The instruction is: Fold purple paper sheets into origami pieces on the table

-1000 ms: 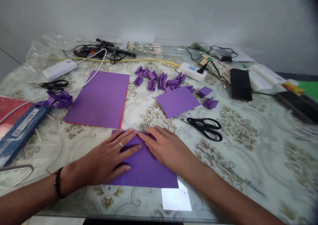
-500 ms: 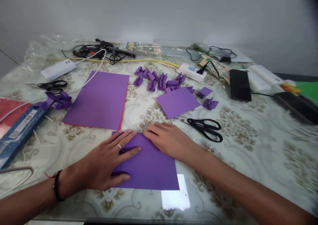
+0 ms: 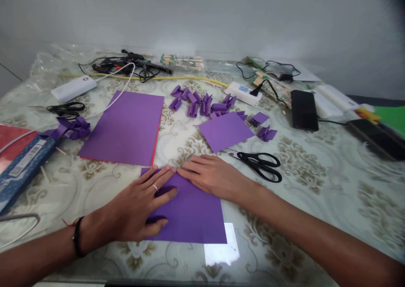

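A sheet of purple paper (image 3: pixel 193 215) lies flat in front of me. My left hand (image 3: pixel 142 207) rests on its left part, fingers spread, with a ring on one finger. Across the sheet's far edge lies my right hand (image 3: pixel 211 173), palm down with fingers stretched out, their tips almost meeting those of my left hand. The sheet's far right corner is hidden under the right hand. Just beyond the right hand are a smaller purple paper piece (image 3: pixel 226 131) and black-handled scissors (image 3: pixel 261 164).
A stack of purple and red paper (image 3: pixel 126 126) lies to the left, with folded purple pieces (image 3: pixel 205 103) toward the back. Around them are a power strip (image 3: pixel 243 92), a black phone (image 3: pixel 304 109), a second pair of scissors (image 3: pixel 66 108), a white power bank (image 3: pixel 74 88) and a blue box (image 3: pixel 25 169).
My right hand has slid slightly left along the paper's far edge, closer to my left fingertips. My left hand has shifted a little to the right; the paper remains flat.
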`<action>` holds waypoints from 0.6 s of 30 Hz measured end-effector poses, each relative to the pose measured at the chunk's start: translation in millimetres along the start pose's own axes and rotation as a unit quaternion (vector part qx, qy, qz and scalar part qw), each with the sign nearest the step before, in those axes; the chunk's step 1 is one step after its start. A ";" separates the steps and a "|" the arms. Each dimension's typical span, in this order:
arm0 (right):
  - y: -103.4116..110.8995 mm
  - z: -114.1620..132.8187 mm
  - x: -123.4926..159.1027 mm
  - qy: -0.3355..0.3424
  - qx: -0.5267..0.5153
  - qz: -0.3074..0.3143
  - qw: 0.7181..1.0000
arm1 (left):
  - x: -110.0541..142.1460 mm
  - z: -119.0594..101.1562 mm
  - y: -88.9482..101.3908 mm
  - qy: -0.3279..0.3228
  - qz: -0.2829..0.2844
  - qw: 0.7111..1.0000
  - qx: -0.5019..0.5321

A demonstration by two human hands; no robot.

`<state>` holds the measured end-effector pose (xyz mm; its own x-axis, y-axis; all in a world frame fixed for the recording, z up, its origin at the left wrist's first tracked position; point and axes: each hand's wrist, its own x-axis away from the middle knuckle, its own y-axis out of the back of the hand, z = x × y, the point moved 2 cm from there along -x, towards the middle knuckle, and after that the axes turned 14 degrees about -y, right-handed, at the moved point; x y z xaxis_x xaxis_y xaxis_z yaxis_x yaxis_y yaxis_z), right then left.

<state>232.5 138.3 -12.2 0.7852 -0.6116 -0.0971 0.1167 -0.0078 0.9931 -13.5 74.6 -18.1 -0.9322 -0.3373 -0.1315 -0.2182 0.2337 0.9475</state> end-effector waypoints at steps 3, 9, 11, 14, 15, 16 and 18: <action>-0.3 -4.5 3.1 0.004 -0.003 -0.001 1.000 | 2.2 0.9 -1.2 -0.006 -0.001 1.000 -0.008; 5.5 -12.8 13.1 0.022 0.004 0.008 1.000 | 3.3 2.3 -2.3 -0.008 0.009 1.000 -0.016; 8.0 -15.0 16.3 0.024 0.011 0.010 1.000 | 3.4 2.6 -2.8 -0.007 0.011 1.000 -0.018; 11.7 -18.4 21.5 0.025 0.022 0.015 0.999 | 3.7 2.8 -2.8 -0.009 0.007 1.000 -0.017; 12.9 -19.6 23.4 0.025 0.026 0.016 0.999 | 3.8 2.9 -2.6 -0.009 0.006 1.000 -0.017; 14.1 -20.8 25.5 0.026 0.031 0.018 0.999 | 3.8 2.9 -2.5 -0.010 0.005 1.000 -0.016; 16.5 -23.6 30.0 0.031 0.039 0.019 0.999 | 4.0 3.1 -2.1 -0.011 0.002 1.000 -0.017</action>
<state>272.3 138.6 -0.3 0.8248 -0.5622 -0.0601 0.0396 -0.0485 0.9980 -17.6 75.6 -21.5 -0.9392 -0.3167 -0.1330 -0.2045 0.2043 0.9573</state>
